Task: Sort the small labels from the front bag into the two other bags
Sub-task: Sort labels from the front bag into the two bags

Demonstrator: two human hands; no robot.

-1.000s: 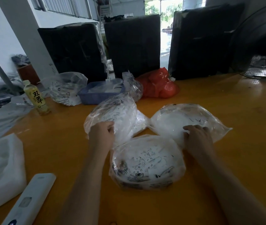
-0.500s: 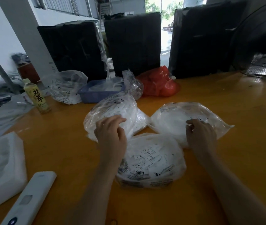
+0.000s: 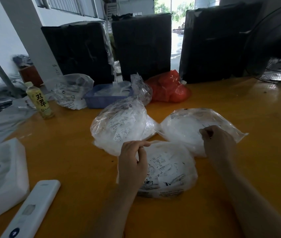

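Three clear plastic bags of small white labels lie on the orange table. The front bag [image 3: 169, 170] is nearest me. Behind it sit the left bag [image 3: 119, 126] and the right bag [image 3: 187, 124]. My left hand [image 3: 133, 162] pinches the front bag's plastic at its upper left edge, thumb against fingers. My right hand [image 3: 218, 143] rests over the near edge of the right bag with its fingers curled, pinching the plastic there. Whether either hand holds a label is hidden.
A blue tray [image 3: 105, 98], a red bag [image 3: 169, 88], another clear bag [image 3: 71, 91] and a green bottle [image 3: 40, 100] stand further back. White foam [image 3: 0, 177] and a white remote [image 3: 31, 210] lie at the near left. Black wrapped blocks [image 3: 141, 45] and a fan [image 3: 277, 45] line the far edge.
My left hand has come back from the left bag to the front bag's upper edge and pinched it. My right hand has stayed at the right bag's near edge.
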